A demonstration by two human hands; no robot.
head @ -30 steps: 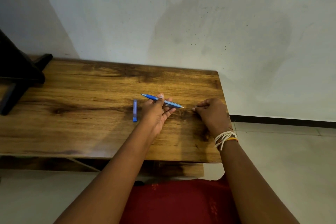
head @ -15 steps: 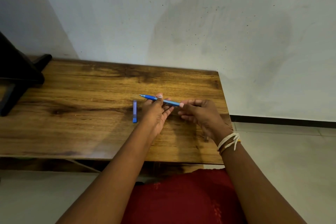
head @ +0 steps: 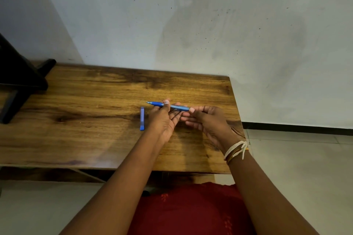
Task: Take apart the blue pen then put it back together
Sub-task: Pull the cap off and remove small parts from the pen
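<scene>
The blue pen body [head: 176, 106] is held level a little above the wooden table [head: 86, 139], its tip pointing left. My left hand [head: 164, 118] pinches it near the grip, thumb on top. My right hand [head: 206, 120] grips the pen's rear end between thumb and fingers; that end is hidden by the fingers. The blue pen cap [head: 142, 118] lies flat on the table just left of my left hand, apart from it.
A black stand [head: 17, 80] occupies the table's far left corner. The table's right edge [head: 236, 116] runs just beside my right hand, with tiled floor beyond. A white wall rises behind the table.
My right hand rose from the table at the right and came left to the pen's rear end, closing on it. My left hand and the cap stayed put.
</scene>
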